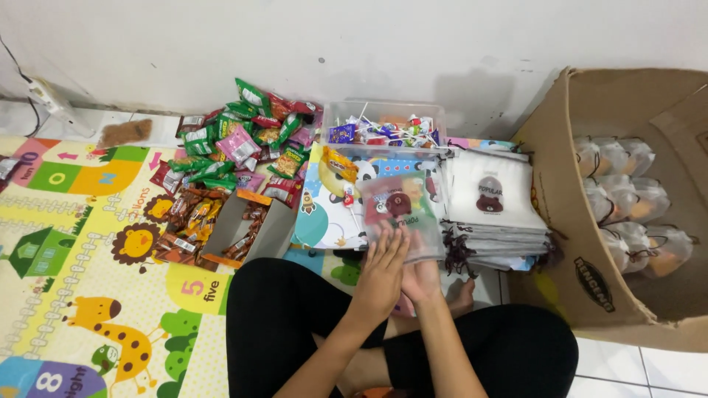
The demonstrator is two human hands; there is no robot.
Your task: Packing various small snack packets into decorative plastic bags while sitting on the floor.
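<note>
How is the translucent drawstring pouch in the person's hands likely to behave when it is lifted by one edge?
The pouch would probably flop: it is thin, see-through film. It seems light, since only a few small sweets show inside. It may feel slippery, given its glossy sheen, so both the left hand and right hand support it.

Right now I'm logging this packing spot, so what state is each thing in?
Drawstring pouch: held in both hands, snacks inside.
Left hand: on the pouch.
Right hand: under the pouch.
Pouch stack: flat, unfilled.
Clear tub: open, lollipops inside.
Small carton: open, tipped on its side.
Cardboard box: open, filled pouches inside.
</note>
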